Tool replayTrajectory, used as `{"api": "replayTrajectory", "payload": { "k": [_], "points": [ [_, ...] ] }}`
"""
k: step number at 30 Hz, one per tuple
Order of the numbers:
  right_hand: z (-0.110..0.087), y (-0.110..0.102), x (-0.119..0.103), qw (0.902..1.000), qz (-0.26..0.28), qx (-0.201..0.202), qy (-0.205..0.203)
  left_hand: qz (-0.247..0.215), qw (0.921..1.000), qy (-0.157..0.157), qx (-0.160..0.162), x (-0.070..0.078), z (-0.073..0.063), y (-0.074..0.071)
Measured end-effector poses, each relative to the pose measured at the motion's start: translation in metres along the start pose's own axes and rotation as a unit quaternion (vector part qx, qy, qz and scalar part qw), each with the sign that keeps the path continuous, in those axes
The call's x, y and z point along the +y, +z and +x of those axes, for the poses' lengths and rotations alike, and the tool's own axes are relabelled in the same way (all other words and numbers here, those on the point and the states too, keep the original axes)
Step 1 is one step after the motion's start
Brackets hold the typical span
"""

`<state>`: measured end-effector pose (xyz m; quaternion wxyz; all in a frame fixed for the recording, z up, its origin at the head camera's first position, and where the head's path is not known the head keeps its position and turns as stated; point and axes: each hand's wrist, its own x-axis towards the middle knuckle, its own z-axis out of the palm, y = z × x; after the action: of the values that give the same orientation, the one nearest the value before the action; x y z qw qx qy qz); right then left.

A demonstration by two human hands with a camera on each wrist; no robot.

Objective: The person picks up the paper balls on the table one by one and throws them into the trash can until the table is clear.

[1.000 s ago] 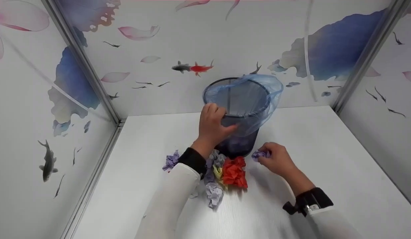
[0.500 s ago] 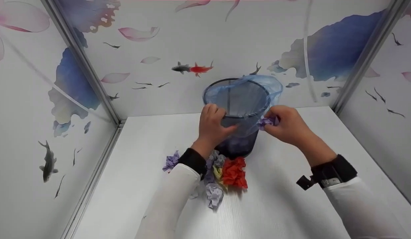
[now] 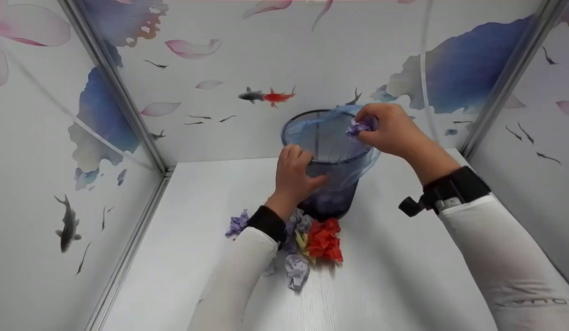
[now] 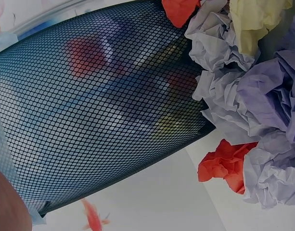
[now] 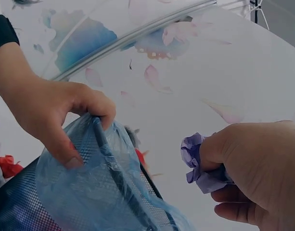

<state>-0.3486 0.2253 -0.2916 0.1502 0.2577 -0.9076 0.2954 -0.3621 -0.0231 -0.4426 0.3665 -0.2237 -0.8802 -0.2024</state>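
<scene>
A black mesh wastebasket (image 4: 104, 96) lined with a thin blue plastic bag (image 3: 358, 168) stands at the back of the table. My left hand (image 3: 293, 172) grips its near rim, fingers over the edge and thumb outside on the bag. Above the right side of the opening, my right hand (image 3: 390, 131) pinches a crumpled purple paper ball (image 3: 358, 128); the right wrist view shows that paper (image 5: 200, 163) between thumb and fingers. Through the mesh in the left wrist view, blurred red, yellow and purple shapes show inside the basket.
In front of the basket lie several crumpled papers: a red one (image 3: 325, 239), a pale grey one (image 3: 297, 271), a yellow one (image 3: 303, 241) and a purple one (image 3: 237, 224) by the left wrist. Printed wall panels (image 3: 211, 133) enclose the white table (image 3: 404, 257).
My right hand has lifted the purple paper ball from beside the basket's base, up and forward, to over the opening. The left hand stays on the rim.
</scene>
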Motion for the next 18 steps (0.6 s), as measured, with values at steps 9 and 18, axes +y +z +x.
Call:
{"api": "replayTrajectory", "payload": {
  "k": [9,18],
  "points": [
    [0.026,0.007,0.008,0.9996,-0.013,-0.019,0.013,0.003,0.9999,0.01,0.013,-0.001,0.001,0.002],
    [0.029,0.024,0.017,0.9989,-0.03,-0.022,0.027,0.004,0.9999,0.01,0.013,-0.002,0.001,0.003]
  ]
}}
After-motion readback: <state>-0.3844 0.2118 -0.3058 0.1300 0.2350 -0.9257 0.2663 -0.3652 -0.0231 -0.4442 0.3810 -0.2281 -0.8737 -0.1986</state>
